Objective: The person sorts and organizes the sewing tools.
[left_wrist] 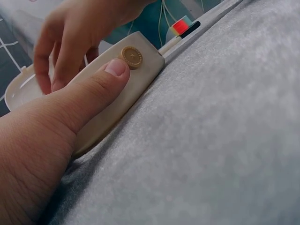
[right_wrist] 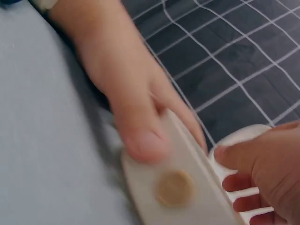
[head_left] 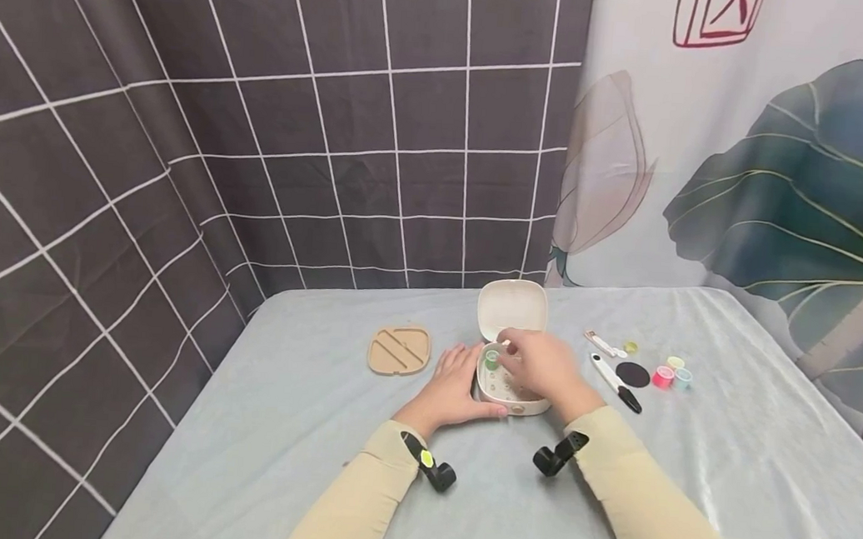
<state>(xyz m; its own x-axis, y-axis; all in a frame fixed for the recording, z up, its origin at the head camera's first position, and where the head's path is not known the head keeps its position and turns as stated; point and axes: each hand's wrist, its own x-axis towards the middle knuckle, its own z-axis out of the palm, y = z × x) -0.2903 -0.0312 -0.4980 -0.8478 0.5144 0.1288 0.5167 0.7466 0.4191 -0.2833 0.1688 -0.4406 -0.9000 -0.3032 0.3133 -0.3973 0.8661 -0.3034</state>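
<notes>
A small white sewing box stands on the table with its lid raised at the back. My left hand holds the box at its left side, the thumb pressed on the front beside the round tan button catch. Over the box's interior, my right hand reaches down with fingers loosely bent and apart. Nothing shows between them in the right wrist view. A green thread spool stands inside, at the back left, close to the right fingertips. Small pegs dot the box floor; the hand hides part of it.
Left of the box lies a tan divided insert. To the right are a white tool with a black end, a black disc, a small white tool and pink, blue and yellow spools.
</notes>
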